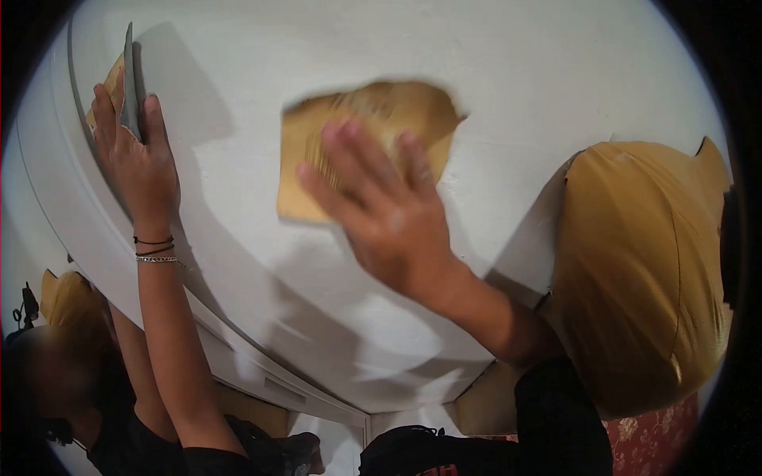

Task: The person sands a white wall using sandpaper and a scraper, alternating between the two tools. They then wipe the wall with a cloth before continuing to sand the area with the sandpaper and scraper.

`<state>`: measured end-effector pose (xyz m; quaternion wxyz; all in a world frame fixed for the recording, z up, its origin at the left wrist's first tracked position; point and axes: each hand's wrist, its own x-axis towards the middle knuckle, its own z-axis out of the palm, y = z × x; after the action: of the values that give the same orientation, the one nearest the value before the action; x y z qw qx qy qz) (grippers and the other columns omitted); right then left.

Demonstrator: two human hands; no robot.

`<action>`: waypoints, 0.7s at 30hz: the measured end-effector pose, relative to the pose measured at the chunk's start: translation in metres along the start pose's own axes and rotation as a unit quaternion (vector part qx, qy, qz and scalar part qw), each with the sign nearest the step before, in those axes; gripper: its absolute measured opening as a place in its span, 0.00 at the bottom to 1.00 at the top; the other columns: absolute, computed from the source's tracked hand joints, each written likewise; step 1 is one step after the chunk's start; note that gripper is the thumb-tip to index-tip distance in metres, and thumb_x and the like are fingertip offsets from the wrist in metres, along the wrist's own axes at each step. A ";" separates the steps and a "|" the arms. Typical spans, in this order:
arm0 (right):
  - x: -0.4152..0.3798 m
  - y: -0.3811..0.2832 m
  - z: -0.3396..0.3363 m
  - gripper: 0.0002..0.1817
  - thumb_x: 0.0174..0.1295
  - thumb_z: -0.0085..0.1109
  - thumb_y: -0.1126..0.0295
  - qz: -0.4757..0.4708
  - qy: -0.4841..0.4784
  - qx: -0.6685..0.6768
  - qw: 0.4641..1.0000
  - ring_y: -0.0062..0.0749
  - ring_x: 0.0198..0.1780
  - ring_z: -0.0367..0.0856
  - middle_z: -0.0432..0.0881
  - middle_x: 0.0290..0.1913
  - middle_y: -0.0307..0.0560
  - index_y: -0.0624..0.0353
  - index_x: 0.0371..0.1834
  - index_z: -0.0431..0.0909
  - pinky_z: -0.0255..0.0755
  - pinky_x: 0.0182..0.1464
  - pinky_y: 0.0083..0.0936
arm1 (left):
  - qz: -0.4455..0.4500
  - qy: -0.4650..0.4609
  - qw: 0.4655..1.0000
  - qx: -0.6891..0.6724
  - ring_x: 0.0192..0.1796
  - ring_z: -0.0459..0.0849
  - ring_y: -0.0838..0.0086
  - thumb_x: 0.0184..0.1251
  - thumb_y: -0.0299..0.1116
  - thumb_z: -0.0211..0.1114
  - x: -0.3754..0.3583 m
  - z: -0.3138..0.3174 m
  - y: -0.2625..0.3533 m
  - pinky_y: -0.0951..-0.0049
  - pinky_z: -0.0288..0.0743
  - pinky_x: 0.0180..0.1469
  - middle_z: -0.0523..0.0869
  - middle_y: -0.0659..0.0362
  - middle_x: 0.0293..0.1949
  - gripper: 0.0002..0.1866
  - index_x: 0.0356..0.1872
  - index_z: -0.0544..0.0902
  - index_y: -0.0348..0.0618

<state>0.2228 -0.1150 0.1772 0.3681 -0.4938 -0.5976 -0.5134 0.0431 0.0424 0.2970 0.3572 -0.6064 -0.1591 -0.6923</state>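
Fingers of right hand (389,210) spread flat on sandpaper (361,135), arm raised.

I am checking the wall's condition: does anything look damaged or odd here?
Yes. The white wall has ragged bare tan patches: one under the right hand, a large one at the right. The left hand holds a scraper at another patch's edge.

Bare wall (556,87) free — co-worker's arm (171,333) blocks left.
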 end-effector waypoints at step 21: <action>0.031 0.022 -0.015 0.28 0.52 0.51 0.77 0.114 0.098 -0.034 0.988 0.41 0.70 0.49 0.61 0.65 0.49 0.54 0.60 0.67 0.34 0.69 0.44 | -0.063 0.001 0.994 -0.093 0.56 0.70 0.57 0.66 0.41 0.52 -0.018 -0.001 -0.011 0.63 0.60 0.59 0.74 0.51 0.55 0.17 0.44 0.78 0.37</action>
<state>0.2356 -0.1233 0.2147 0.4641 -0.5181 -0.4808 -0.5339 0.0347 0.0546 0.2822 0.2556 -0.6253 -0.1318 -0.7254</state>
